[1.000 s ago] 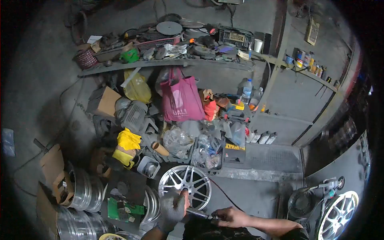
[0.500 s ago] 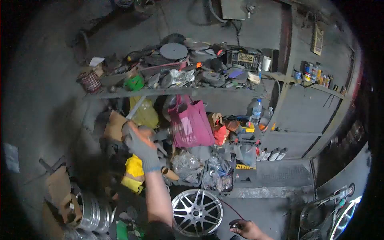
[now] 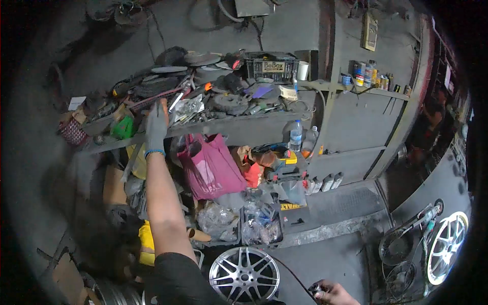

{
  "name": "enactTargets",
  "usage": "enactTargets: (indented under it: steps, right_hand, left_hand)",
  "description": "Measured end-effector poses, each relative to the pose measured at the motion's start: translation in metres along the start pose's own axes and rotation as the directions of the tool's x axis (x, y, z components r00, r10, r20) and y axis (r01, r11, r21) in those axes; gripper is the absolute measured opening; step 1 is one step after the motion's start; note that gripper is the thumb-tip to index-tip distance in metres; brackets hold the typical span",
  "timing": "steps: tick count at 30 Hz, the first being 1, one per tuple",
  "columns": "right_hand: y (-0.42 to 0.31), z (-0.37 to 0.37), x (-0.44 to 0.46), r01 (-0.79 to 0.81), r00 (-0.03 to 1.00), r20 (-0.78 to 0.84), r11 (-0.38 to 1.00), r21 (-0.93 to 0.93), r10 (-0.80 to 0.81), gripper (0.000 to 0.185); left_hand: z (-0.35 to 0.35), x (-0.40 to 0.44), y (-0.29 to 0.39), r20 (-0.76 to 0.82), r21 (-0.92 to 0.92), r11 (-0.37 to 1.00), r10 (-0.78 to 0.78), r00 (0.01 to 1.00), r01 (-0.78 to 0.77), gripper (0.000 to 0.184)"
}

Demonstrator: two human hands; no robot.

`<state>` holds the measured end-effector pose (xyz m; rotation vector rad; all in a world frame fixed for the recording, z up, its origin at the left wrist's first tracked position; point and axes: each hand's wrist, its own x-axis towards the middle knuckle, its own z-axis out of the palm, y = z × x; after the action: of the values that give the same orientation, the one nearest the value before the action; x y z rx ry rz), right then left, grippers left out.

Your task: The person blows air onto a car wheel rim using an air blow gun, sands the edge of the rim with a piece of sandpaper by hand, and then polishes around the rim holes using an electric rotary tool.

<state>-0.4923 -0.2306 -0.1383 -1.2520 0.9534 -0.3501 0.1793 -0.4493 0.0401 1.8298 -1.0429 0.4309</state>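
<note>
My left hand (image 3: 157, 126), in a grey glove with orange on the finger side, reaches up to the edge of the cluttered shelf (image 3: 203, 123). Its fingers are mostly turned away, so their grip is hidden. Just right of them lies a pale metal strip (image 3: 176, 101), close to crumpled clear plastic (image 3: 189, 108). Low in view, my bare right hand (image 3: 333, 294) is closed around a small dark and silver fitting (image 3: 317, 290) on the end of a thin hose (image 3: 291, 270). Left of that hand is a silver multi-spoke wheel rim (image 3: 244, 275).
Grinding discs (image 3: 203, 59) and a black BeBox crate (image 3: 272, 67) crowd the shelf. Below hang a pink bag (image 3: 211, 168) and a bin of plastic wrap (image 3: 262, 223). Another rim (image 3: 447, 248) leans at right, beside a belt machine (image 3: 406, 244).
My left hand has risen from beside the pink bag to the shelf edge. My right hand keeps hold of the hose fitting, and the view has turned to the right.
</note>
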Motion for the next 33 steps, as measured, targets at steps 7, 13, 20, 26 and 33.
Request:
enactTargets:
  steps: [7,13,20,26,33]
  right_hand:
    - [-0.028,0.001,0.014,-0.068,0.996,0.065,0.992,0.102,0.062,0.029]
    - [-0.029,0.003,0.024,0.074,0.983,0.144,0.964,0.254,-0.113,0.058]
    - [-0.088,0.041,0.046,0.101,0.995,-0.071,0.658,0.746,-0.072,0.051]
    - [-0.15,-0.017,0.041,0.283,0.726,0.064,0.382,0.879,-0.685,0.036]
    - [-0.206,-0.057,-0.009,0.425,0.557,-0.104,0.175,0.888,-0.824,0.029]
  left_hand:
    - [-0.029,-0.036,0.015,-0.161,0.241,0.957,0.206,0.965,-0.164,0.046]
    - [0.044,-0.365,-0.012,0.41,-0.088,0.961,0.276,0.869,-0.263,0.036]
    - [-0.07,-0.656,0.188,0.863,-0.171,0.088,0.494,0.106,0.981,0.054]
    - [-0.101,-0.715,0.134,0.901,-0.158,0.733,-0.167,0.4,0.662,0.028]
    - [-0.09,-0.512,0.16,0.508,0.268,0.928,-0.364,0.781,0.258,0.042]
